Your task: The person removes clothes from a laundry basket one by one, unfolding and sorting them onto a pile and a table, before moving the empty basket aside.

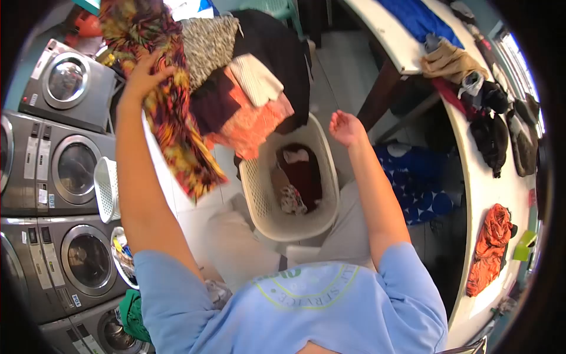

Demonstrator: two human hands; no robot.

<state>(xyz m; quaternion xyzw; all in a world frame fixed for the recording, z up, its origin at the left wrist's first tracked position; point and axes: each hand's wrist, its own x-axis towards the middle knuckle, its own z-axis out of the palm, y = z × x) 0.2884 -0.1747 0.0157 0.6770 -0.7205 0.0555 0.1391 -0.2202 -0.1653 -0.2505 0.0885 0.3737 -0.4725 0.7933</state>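
My left hand [144, 76] lies with fingers spread on a long garment [171, 127] patterned in red, yellow and black. Its lower end hangs toward the floor and is slightly blurred. Beside it is a pile of clothes with a grey speckled knit [207, 47], a folded cream ribbed cloth [256, 79], a coral garment [250, 124] and a large black cloth [274, 44]. My right hand [346, 128] is raised past the basket's right rim, fingers curled in, nothing visible in them. Between my knees stands a pale laundry basket [252, 194] with dark and patterned clothes [306, 171] inside.
Stacked front-loading machines [79, 168] line the left side, with a white basket [106, 189] before them. On the right runs a long white table [480, 194] bearing an orange patterned garment [490, 251] and several other clothes. Blue dotted fabric [413, 189] sits beneath it.
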